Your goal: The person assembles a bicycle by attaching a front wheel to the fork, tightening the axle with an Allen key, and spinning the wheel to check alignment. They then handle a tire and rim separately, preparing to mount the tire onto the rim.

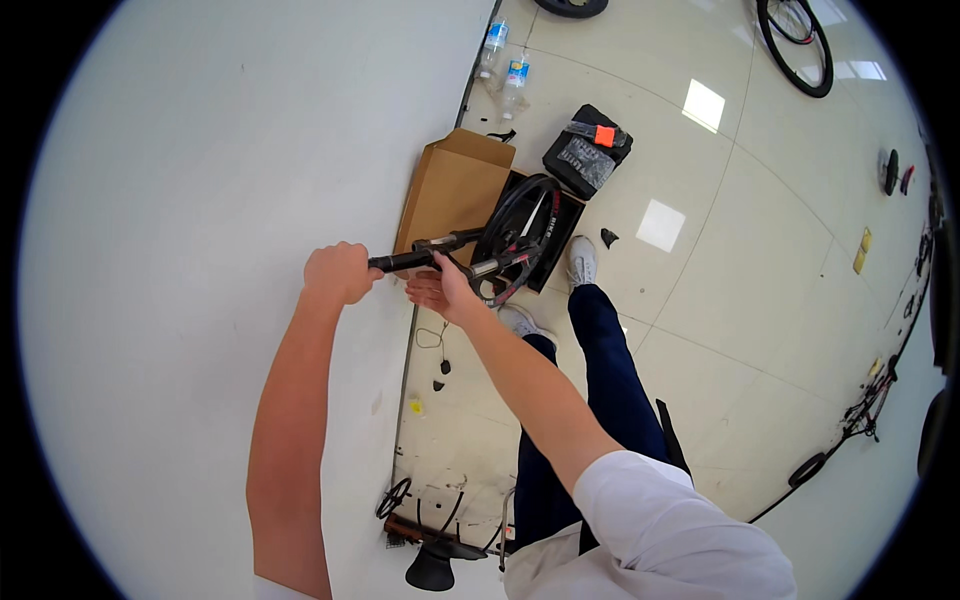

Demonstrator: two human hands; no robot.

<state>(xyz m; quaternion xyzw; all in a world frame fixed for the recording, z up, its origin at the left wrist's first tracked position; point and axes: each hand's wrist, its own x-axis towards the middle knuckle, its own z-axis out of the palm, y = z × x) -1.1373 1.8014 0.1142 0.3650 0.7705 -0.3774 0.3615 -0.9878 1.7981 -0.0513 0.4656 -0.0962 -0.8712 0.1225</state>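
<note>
My left hand [340,273] is closed around the end of a black tube, the steerer of a bicycle fork [486,267]. My right hand [440,290] is beside the fork's crown, its fingers stretched out and its thumb against or just in front of the tube. The fork lies nearly level, its two legs reaching right over a black wheel [512,235] with spokes and a dark tyre. The wheel leans over an open cardboard box [455,180] against the wall. The far ends of the fork legs are partly lost against the wheel.
A black tool case [590,150] with an orange patch lies beyond the box, and two plastic bottles [514,85] stand near the wall [220,180]. My shoes [582,262] are right beside the box. A black saddle [430,568] and loose parts lie at the lower edge. Another wheel [815,60] is far right.
</note>
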